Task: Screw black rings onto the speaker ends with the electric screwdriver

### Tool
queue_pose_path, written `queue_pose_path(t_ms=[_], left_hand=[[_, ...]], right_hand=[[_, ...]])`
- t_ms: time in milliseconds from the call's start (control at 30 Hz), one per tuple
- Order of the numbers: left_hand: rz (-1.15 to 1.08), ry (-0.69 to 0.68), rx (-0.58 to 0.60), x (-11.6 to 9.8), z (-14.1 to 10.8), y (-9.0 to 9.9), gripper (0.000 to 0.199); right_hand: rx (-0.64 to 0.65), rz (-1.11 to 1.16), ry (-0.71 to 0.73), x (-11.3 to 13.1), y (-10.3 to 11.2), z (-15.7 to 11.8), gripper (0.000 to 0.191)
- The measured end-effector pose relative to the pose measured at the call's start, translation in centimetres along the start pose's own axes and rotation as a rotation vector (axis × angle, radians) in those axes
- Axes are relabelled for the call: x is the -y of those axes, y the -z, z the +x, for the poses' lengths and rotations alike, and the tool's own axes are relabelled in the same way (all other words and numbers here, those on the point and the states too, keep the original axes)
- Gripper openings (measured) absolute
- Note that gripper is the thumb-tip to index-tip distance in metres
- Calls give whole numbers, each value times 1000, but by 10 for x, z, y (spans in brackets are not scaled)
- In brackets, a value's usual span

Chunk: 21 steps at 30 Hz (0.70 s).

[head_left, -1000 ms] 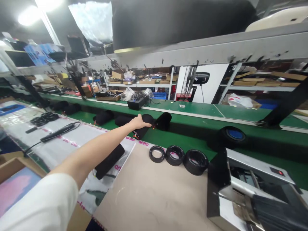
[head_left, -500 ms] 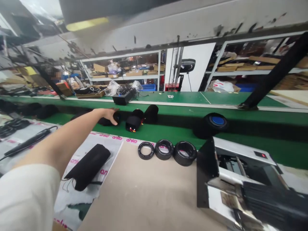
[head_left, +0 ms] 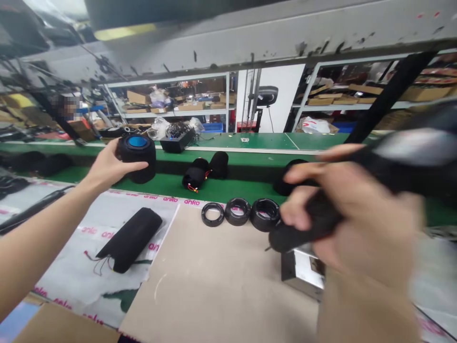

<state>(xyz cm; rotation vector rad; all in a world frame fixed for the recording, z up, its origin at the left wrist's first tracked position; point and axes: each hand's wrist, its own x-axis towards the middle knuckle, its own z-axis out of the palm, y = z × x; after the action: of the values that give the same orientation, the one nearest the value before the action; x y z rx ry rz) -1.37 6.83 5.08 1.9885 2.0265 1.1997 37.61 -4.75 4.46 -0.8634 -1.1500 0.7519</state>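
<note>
My left hand [head_left: 116,159] is wrapped round a black cylindrical speaker [head_left: 138,164], held upright over the belt with its shiny blue round end facing up. Its thumb lies across the near side. My right hand [head_left: 364,214], smeared by motion, grips the dark handle of a black pistol-shaped power tool [head_left: 400,157] at the right; blur hides its exact kind. Under and left of that hand, black rings [head_left: 237,212] stand in a row along the board's far edge. A black fabric-covered tube [head_left: 131,239] with thin wires at one end lies on the printed sheet at left.
Across the back runs a green conveyor belt [head_left: 167,187] carrying several black cylinders, among them a wired pair [head_left: 196,174]. A silver screw-feeder-like machine [head_left: 303,274] is partly hidden behind my right hand. A beige board [head_left: 221,281] covers the bench middle.
My left hand has lifted the speaker from the belt, moving left and up. My right hand has come into view at the right with the power tool. The view has shifted slightly.
</note>
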Motion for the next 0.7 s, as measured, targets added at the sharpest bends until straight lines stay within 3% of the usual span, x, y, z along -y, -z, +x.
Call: queue_pose_path(t_ms=[33,100,133,233,367,433,533,600,700], left_hand=[[-74,10,-16,-7,-16,9,82],[-212,45,-14,-17,-57,23,79],[-272,72,-10,-21,-81,26,81],[-453,178,63,-22,-159,18,102],[-670,287,262,-17,-240,-24,107],[-720,287,341,-16,-260,-44,106],[-720,228,430,-17,-269,-60,102],[-720,211,461,-18,-269,-62,100],[-750,215,482,-19,-267,-60,100]], right_hand=[[76,-37,-125,-12,-12,1,44],[354,-362,-426,-43,-37,1,47],[431,-457,-486,-60,-50,0,44],[542,-684,-511,-107,-80,-10,46],[601,-936,-469,-149,-102,-23,47],[589,-1027,-468,-160,-109,-26,49],[564,-1082,-471,-162,-116,-26,48],[548,-1063,-484,-151,-117,-24,47],[542,-958,-510,-112,-108,-22,56]])
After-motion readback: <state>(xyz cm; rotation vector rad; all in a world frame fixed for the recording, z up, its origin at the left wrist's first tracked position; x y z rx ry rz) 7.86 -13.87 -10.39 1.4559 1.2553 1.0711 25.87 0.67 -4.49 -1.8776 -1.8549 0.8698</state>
